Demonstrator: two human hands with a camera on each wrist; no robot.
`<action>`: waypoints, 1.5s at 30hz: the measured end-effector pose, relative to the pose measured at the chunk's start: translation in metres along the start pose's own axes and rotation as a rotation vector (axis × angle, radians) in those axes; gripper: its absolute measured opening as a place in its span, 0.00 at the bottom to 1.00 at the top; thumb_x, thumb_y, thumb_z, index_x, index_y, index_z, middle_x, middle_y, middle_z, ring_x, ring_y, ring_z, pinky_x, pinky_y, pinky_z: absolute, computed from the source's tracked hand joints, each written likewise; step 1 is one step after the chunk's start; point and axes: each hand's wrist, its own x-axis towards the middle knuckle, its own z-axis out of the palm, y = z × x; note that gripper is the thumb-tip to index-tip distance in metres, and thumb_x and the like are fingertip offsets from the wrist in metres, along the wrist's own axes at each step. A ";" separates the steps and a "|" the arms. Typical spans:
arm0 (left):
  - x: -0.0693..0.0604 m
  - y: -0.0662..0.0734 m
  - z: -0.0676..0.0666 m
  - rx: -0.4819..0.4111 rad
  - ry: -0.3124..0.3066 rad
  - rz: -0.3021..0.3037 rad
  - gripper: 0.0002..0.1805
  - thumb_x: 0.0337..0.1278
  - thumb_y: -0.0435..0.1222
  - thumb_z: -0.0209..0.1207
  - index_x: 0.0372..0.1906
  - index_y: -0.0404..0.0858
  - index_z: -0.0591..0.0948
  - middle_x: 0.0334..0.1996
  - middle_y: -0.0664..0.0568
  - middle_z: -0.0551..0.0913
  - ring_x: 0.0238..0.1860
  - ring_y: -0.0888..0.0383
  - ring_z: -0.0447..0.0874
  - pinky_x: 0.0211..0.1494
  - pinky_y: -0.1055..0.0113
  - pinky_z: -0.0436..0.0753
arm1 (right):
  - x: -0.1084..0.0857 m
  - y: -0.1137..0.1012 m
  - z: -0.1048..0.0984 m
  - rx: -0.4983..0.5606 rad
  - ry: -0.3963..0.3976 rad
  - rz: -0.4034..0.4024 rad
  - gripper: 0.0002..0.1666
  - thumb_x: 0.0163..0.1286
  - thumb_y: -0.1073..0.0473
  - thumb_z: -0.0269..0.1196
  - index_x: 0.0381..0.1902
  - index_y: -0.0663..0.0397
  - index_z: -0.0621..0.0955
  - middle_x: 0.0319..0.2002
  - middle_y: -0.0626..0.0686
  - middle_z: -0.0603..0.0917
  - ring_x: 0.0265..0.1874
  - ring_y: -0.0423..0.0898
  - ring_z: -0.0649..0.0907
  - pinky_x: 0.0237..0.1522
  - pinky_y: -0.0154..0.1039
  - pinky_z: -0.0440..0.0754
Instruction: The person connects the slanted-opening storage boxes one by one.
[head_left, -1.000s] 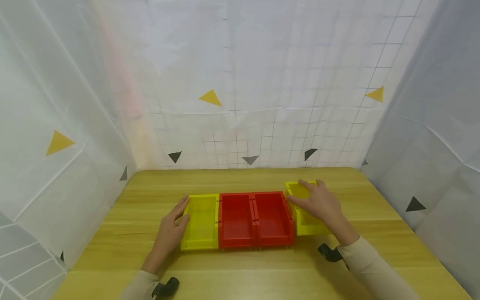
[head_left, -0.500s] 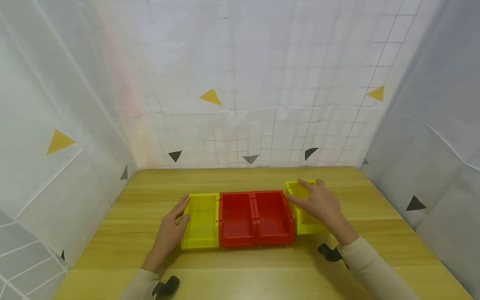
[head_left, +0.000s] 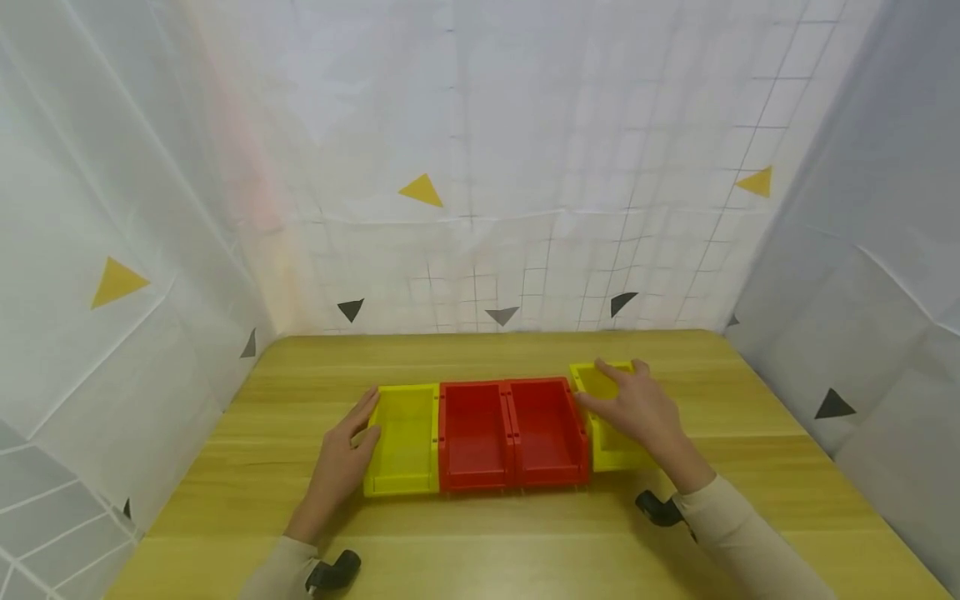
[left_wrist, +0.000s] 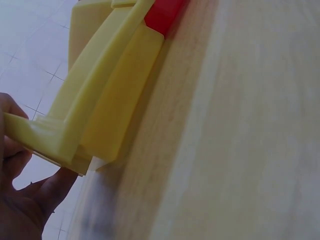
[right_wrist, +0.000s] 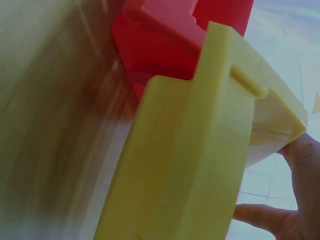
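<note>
In the head view, two red bins stand side by side on the wooden table, with a yellow bin against their left side. My left hand holds that bin's left rim, thumb over the edge and fingers along the outside. At the right, a second yellow bin sits a little farther back than the row. My right hand grips it from above, thumb at the left rim and fingers reaching to the far rim. The hand covers much of it. Whether its base touches the table cannot be told.
The wooden table ends at a white wall sheet with yellow and dark triangles. More sheets close in both sides. A black camera mount projects from the left wrist, another from the right.
The head view has tilted very slightly, raising the table and row in the picture. Both hands keep their hold on the yellow bins, with almost no visible movement.
</note>
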 end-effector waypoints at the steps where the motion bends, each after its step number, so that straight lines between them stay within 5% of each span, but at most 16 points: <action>1: 0.000 0.000 0.000 0.002 0.001 0.002 0.30 0.77 0.29 0.55 0.80 0.37 0.66 0.78 0.57 0.62 0.75 0.49 0.64 0.67 0.49 0.73 | 0.000 0.000 0.001 0.000 -0.004 0.000 0.54 0.66 0.24 0.61 0.78 0.54 0.71 0.71 0.81 0.59 0.53 0.79 0.77 0.30 0.54 0.84; 15: -0.001 -0.002 0.001 0.010 -0.002 0.000 0.30 0.77 0.31 0.55 0.79 0.35 0.66 0.79 0.53 0.63 0.75 0.48 0.64 0.67 0.47 0.73 | -0.001 0.005 0.012 0.019 -0.038 0.027 0.55 0.65 0.23 0.62 0.79 0.51 0.70 0.72 0.81 0.56 0.58 0.79 0.75 0.31 0.54 0.84; 29: -0.001 0.000 0.001 -0.012 -0.005 -0.003 0.29 0.78 0.31 0.54 0.79 0.36 0.66 0.79 0.53 0.62 0.76 0.48 0.63 0.67 0.45 0.73 | -0.003 0.007 0.017 0.026 -0.034 0.021 0.54 0.66 0.24 0.62 0.79 0.52 0.70 0.72 0.81 0.56 0.52 0.77 0.79 0.23 0.47 0.81; 45: 0.000 0.001 -0.002 -0.021 -0.015 -0.031 0.30 0.79 0.32 0.54 0.80 0.37 0.66 0.79 0.53 0.61 0.74 0.44 0.66 0.67 0.41 0.72 | -0.002 0.010 0.021 0.040 -0.044 0.003 0.56 0.66 0.23 0.59 0.79 0.54 0.69 0.71 0.80 0.57 0.53 0.78 0.78 0.31 0.58 0.84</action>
